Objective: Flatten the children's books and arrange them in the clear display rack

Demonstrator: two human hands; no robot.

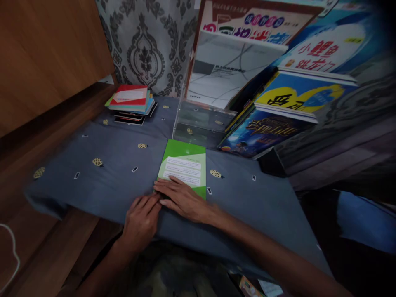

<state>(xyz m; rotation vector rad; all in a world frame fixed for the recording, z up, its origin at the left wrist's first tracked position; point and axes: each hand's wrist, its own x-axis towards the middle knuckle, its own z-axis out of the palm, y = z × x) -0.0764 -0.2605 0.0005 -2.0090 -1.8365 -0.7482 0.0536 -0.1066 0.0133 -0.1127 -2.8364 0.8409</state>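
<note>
A green book [185,163] with pale text panels lies flat on the blue-grey cloth [108,177] in front of me. My right hand [182,200] rests palm down on the book's near edge, fingers spread and pointing left. My left hand [142,218] lies flat on the cloth just below the book's near left corner, its fingertips touching that corner beside my right hand. Neither hand grips anything.
A stack of books with a red one on top [131,101] sits at the back left. A clear acrylic box [201,123] holds leaning books [278,111] behind the green book. A wooden panel [46,53] rises on the left; patterned curtain behind.
</note>
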